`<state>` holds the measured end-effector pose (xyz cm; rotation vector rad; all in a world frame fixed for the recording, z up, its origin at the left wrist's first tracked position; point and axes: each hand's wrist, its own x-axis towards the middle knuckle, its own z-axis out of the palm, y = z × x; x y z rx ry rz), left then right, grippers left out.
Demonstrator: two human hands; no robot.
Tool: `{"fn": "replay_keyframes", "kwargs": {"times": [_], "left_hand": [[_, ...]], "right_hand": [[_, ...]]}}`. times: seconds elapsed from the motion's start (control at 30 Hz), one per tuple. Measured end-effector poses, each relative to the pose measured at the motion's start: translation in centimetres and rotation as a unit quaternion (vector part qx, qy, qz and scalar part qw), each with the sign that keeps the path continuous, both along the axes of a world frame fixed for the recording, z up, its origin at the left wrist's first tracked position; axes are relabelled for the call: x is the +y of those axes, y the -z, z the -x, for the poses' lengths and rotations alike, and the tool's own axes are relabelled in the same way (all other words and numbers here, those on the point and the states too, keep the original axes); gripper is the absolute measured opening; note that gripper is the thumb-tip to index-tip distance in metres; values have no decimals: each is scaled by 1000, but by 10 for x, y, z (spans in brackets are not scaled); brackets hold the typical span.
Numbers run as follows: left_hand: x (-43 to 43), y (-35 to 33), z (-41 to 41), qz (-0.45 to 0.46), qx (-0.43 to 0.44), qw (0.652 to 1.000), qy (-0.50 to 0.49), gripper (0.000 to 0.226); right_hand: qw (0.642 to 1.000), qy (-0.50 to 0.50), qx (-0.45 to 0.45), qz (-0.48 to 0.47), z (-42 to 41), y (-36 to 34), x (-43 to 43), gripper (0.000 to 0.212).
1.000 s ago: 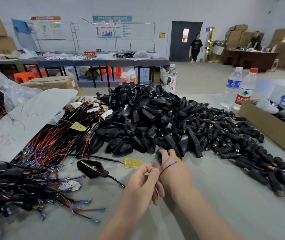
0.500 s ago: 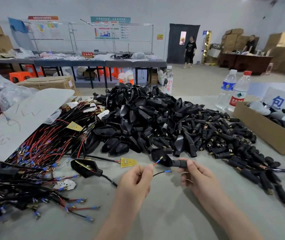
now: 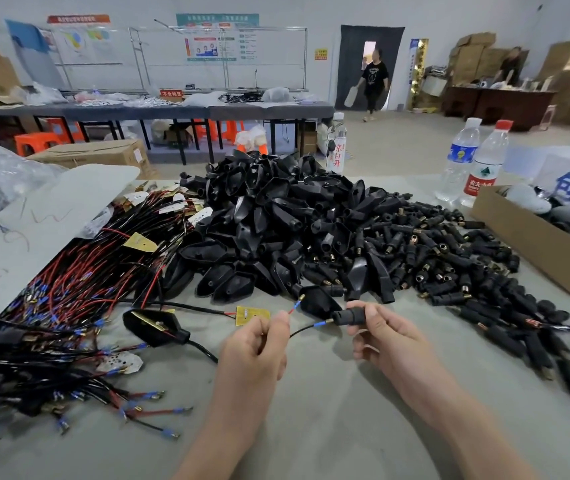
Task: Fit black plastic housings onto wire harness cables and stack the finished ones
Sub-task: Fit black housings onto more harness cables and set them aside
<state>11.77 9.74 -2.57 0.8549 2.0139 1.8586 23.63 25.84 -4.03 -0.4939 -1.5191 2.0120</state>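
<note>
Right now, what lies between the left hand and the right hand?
In the head view, a black wire with a blue-sleeved terminal runs from the left hand toward the black housing gripped by the right hand.

- 2 hands: left hand (image 3: 259, 344), right hand (image 3: 384, 334).
- 1 housing (image 3: 318, 301) in right hand.
- 2 leads in left hand: 1 red lead (image 3: 294, 308), 1 blk lead (image 3: 306, 329).
- 1 fitted housing (image 3: 153, 325) on a cable, near-left of counter (image 3: 328, 410).
- Loose housings (image 3: 269, 220), mid counter: too many to count.
- Small plugs (image 3: 449, 258) twd right edge: too many to count.
- Harness cables (image 3: 79, 271), left side: too many to count.
- 3 bottles at far edge: blue-label bottle (image 3: 458, 161), red-label bottle (image 3: 484, 164), red-lettered bottle (image 3: 336, 147).
- 1 cardboard box (image 3: 533, 244), right edge.
- 2 people in bkgd: walking person (image 3: 374, 81), person at desk (image 3: 510, 69).
</note>
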Motion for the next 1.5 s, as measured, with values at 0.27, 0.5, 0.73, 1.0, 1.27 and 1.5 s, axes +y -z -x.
{"fn": "replay_keyframes", "kwargs": {"times": [0.27,0.5,0.73,1.0,1.27,1.5], "left_hand": [[-1,3,-1,0,25,1000,-12,49],[0,6,2,13,29,999,-35,45],[-1,7,3,11,37,998,-52,46],[-4,8,5,15,80,996,-40,45],[0,14,1,31,128,991,2,40],[3,7,-3,30,48,998,-22,41]], "right_hand": [[998,-13,-18,-63,-6,0,4,32],[994,-33,-27,-98,-8,3,5,29],[996,-27,-28,-84,-6,9,6,46],[993,-21,-34,-115,-7,1,-1,26],[990,-51,-70,-107,-6,-3,-9,27],[994,-61,-71,-65,0,-6,-18,34]]}}
